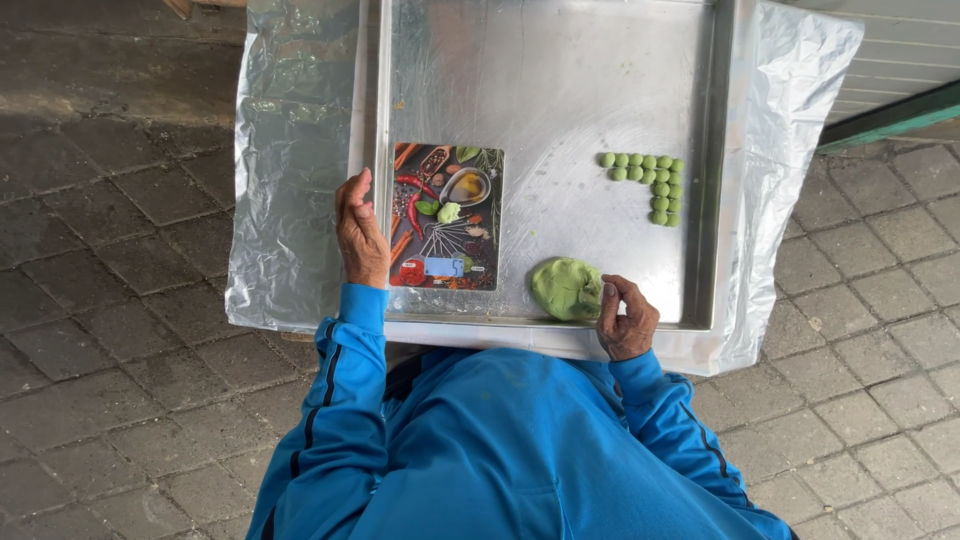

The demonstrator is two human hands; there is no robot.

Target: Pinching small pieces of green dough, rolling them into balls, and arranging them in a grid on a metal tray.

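My left hand (358,232) rests on the left edge of a flat kitchen scale (447,216) printed with a picture of spices and utensils. A small green dough piece (449,212) sits on the scale. My right hand (624,317) pinches the right side of a large lump of green dough (566,288) lying at the near edge of a metal tray (560,90). Several small green dough balls (651,184) are lined up on the tray's right side in an L shape.
The tray lies on a surface wrapped in silver foil (290,170). Grey paving stones (110,300) surround it. A green bar and pale wall (890,90) stand at the upper right. My blue sleeves fill the bottom of the view.
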